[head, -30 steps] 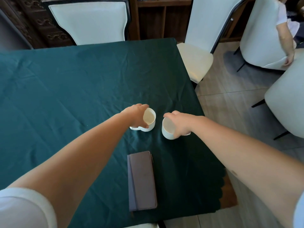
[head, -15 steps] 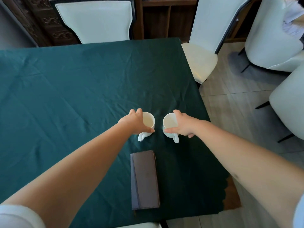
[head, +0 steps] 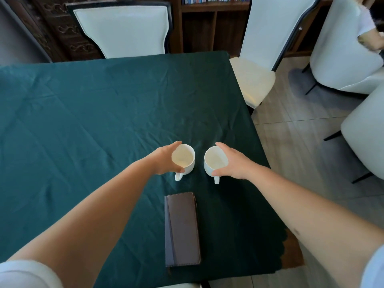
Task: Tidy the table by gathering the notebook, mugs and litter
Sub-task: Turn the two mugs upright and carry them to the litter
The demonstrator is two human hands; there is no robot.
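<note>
Two white mugs stand upright side by side on the dark green tablecloth (head: 83, 121), handles pointing toward me. My left hand (head: 164, 160) wraps around the left mug (head: 185, 160) from its left side. My right hand (head: 233, 163) curls around the right mug (head: 215, 162) from its right side. Both mugs look empty inside. A brown closed notebook (head: 181, 228) lies flat just in front of the mugs, near the table's front edge, apart from both hands. No litter is visible.
White chairs stand at the far side (head: 122, 28) and right side (head: 259, 59) of the table. More white chairs (head: 342, 48) sit on the tiled floor at right, with a person's arm (head: 372, 40) there. A bookshelf is behind.
Both mugs were turned so their handles now point toward me, and they sit upright a little farther apart. My hands shifted from over the rims to the mugs' outer sides.
</note>
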